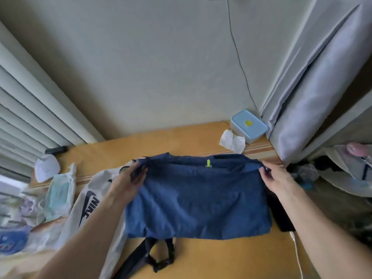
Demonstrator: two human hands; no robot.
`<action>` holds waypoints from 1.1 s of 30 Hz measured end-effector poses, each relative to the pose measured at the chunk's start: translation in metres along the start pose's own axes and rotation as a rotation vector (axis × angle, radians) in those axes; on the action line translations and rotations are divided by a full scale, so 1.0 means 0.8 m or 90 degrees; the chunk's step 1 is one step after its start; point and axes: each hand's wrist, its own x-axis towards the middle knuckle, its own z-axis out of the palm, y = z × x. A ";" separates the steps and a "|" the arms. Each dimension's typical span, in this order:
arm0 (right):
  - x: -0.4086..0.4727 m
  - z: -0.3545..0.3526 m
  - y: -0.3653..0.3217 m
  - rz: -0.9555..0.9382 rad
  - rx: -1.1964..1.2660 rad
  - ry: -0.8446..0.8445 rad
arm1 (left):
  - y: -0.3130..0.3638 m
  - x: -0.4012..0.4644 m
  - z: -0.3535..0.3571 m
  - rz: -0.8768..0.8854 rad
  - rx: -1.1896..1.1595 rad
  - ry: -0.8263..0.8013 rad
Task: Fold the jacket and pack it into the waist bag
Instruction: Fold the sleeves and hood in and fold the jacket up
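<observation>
The dark blue jacket lies flat on the wooden table as a wide rectangle, long axis left to right, its collar edge with a small yellow-green tab on the far side. The left hand and right hand each pinch a far corner, fingers closed on the fabric. Black straps of the waist bag poke out under the jacket's near edge.

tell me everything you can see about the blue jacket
The jacket is dark blue, thin, slightly wrinkled fabric, folded into a wide rectangle lying flat on the wooden table. A small neon-green tab shows near its far edge. The left hand and right hand pinch its far corners. Black straps poke out beneath its near edge.
</observation>
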 end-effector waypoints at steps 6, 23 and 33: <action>0.011 0.048 0.084 -0.308 -0.390 -0.116 | -0.036 0.068 0.011 0.214 0.453 0.020; 0.072 0.069 0.270 -0.636 -1.194 -0.291 | -0.078 0.050 -0.037 -0.030 0.791 0.197; 0.001 0.010 0.126 -0.230 -0.418 -0.276 | -0.137 -0.027 0.191 0.376 1.082 -0.260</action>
